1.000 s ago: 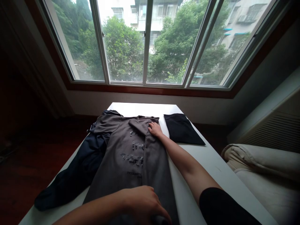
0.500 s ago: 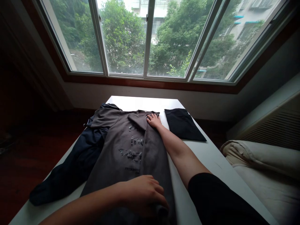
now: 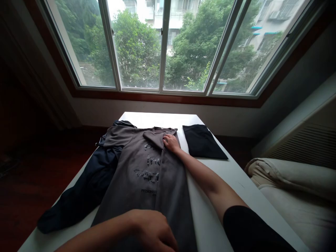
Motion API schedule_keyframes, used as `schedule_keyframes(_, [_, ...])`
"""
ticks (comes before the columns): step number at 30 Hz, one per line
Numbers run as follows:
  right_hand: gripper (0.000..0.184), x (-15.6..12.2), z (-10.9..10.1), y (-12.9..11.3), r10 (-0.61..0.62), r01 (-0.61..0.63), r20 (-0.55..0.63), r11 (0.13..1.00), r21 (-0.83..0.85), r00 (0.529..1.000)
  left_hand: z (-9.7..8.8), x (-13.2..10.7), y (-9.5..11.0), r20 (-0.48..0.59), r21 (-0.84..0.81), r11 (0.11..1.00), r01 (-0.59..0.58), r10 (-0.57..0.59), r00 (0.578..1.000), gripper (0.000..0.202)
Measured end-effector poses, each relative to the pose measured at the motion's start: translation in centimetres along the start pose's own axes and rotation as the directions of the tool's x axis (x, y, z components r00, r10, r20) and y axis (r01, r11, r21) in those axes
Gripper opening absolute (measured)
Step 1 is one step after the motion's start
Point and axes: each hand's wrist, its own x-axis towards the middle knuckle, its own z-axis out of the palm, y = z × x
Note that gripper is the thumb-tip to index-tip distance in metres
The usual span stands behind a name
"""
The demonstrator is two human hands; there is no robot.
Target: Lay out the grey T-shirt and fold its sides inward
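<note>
A dark grey T-shirt (image 3: pixel 131 175) with raised lettering lies front up. Its right side is folded inward over part of the print, and the left sleeve is spread out. My right hand (image 3: pixel 171 142) rests on the folded layer near the collar, fingers laid on the cloth and the palm down. At the bottom edge of the view, my left hand (image 3: pixel 157 229) is curled over the lower part of the shirt. Its fingertips are cut off by the frame; the fingers look closed on the shirt's cloth.
The white table (image 3: pixel 210 171) carries a folded black garment (image 3: pixel 204 141) on the right. Dark navy clothing (image 3: pixel 81 189) lies partly under the shirt on the left, reaching the table edge. Beige bedding (image 3: pixel 291 175) is off to the right. A wide window (image 3: pixel 162 52) stands beyond the table.
My left hand has moved lower, partly out of view. My right hand's fingers have drawn closer together and slid slightly nearer on the shirt. The view has tilted up slightly.
</note>
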Motion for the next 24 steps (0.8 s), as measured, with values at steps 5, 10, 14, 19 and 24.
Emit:
schedule_keyframes(5, [0.036,-4.7,-1.6,0.7,0.027,-0.023,-0.094,0.999,0.042,0.995,0.3,-0.2,2.1,-0.107,0.125,0.986,0.114,-0.101,0.989,0.032])
schedule_keyframes(10, [0.041,-7.7,-3.6,1.7,0.297,-0.299,-0.069,0.954,-0.02,0.952,1.3,0.9,3.3,-0.187,0.137,0.989,0.046,-0.02,0.982,0.017])
schedule_keyframes(14, [0.04,-8.8,-4.1,0.9,0.317,-0.324,-0.077,0.939,-0.114,0.945,0.8,1.4,3.1,-0.321,0.124,0.992,0.021,0.02,0.947,0.015])
schedule_keyframes(19, [0.038,-8.9,-4.4,0.5,0.341,-0.338,0.009,0.936,-0.092,0.94,-4.3,0.8,-1.0,-0.653,0.089,0.962,0.256,-0.138,0.745,0.016])
schedule_keyframes(24, [0.036,-8.7,-4.9,1.0,0.333,-0.33,0.047,0.942,-0.059,0.942,-13.1,-1.7,-10.8,-0.904,-0.253,0.855,0.453,-0.376,0.205,0.022])
